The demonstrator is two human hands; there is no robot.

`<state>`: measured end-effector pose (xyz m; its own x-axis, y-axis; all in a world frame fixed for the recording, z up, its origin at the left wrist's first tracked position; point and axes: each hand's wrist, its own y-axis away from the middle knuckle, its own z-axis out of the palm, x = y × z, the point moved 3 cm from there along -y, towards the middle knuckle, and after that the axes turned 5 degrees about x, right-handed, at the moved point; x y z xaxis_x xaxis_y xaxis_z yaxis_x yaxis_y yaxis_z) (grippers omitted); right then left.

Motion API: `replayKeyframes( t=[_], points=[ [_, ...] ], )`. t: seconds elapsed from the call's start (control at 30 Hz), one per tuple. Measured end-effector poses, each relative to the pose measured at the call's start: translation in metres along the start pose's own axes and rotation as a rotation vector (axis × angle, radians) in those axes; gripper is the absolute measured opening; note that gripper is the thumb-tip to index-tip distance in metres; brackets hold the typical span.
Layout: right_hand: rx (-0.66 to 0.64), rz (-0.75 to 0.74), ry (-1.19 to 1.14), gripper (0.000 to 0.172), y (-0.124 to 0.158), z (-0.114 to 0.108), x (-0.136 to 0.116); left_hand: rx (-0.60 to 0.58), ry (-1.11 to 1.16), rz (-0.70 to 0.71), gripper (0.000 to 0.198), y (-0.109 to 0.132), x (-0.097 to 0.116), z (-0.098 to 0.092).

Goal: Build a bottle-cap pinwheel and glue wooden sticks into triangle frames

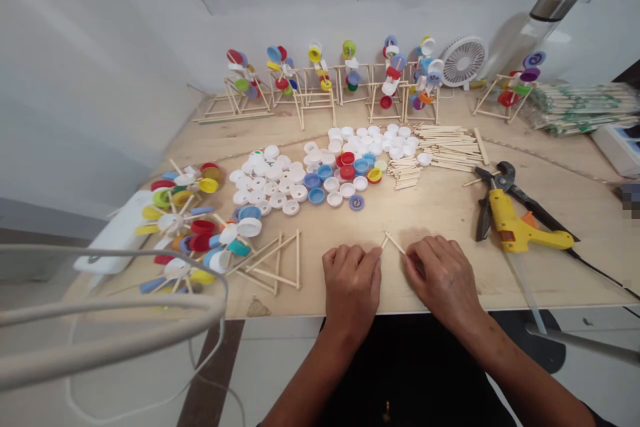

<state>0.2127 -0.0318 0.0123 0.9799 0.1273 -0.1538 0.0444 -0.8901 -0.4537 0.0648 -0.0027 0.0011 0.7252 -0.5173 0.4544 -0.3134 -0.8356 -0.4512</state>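
Note:
Near the table's front edge, my left hand [353, 287] and my right hand [443, 277] each pinch a thin wooden stick. The right stick [396, 242] slants up and left from my right fingertips. Its tip meets the top of the left stick [385, 241], so the two form a peaked V. Whether glue joins them is too small to see. To the left of my left hand lie triangular stick frames [299, 260]. Farther back are several loose bottle caps, among them a purple cap [357, 202] and white caps [291, 207].
A yellow glue gun [523, 230] and black-handled pliers [537, 210] lie at the right. Wooden sticks [450, 147] are piled behind. Bottle-cap wheels [200, 240] crowd the left side. Wheels on stick stands [317, 97], a small fan [464, 61] and a bottle [543, 23] line the wall.

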Motion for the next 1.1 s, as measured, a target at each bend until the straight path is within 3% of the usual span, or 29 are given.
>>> replayKeyframes(
  t=[1.1],
  points=[
    [0.044, 0.029, 0.021, 0.014, -0.0007, 0.0016, -0.0028, 0.001, 0.002, 0.007, 0.018, 0.0006, 0.0003, -0.0001]
  ],
)
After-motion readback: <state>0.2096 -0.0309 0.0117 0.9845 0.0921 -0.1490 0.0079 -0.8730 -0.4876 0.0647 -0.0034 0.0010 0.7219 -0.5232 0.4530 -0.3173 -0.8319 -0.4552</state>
